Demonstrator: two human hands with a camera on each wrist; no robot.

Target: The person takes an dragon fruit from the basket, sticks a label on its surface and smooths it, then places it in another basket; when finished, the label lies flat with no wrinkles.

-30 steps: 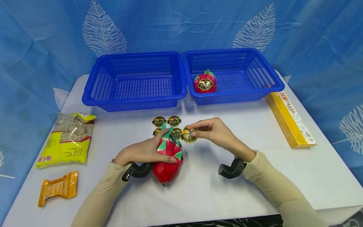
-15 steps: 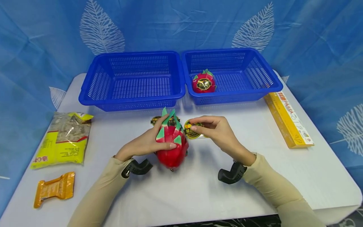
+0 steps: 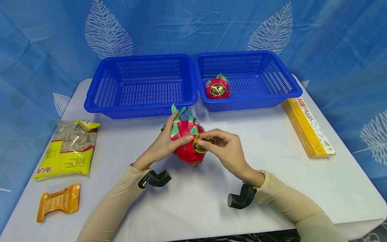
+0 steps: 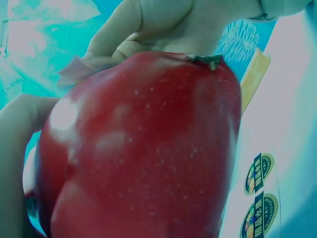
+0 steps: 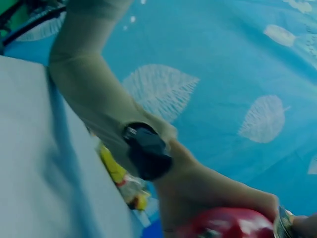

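A red dragon fruit (image 3: 188,155) with green leaf tips is gripped by my left hand (image 3: 161,144), thumb across its front. My right hand (image 3: 232,153) pinches a round black-and-gold sticker (image 3: 198,147) between thumb and index finger, overlapping the fruit's right side. The left wrist view is filled by the smooth red skin of the dragon fruit (image 4: 148,148), with the right hand (image 4: 168,25) beyond it. Several more stickers (image 4: 259,173) lie on the table there; in the head view the fruit and left hand hide most of them.
Two blue plastic baskets (image 3: 142,109) (image 3: 254,104) stand at the back; the right one holds another stickered dragon fruit (image 3: 217,95). A yellow-grey food bag (image 3: 68,151) and an orange wrapped snack (image 3: 58,202) lie left. A yellow pasta box (image 3: 308,129) lies right.
The sticker has come up off the table in my right hand and moved left onto the fruit's side. My left hand has lifted the dragon fruit and shifted it up and right.
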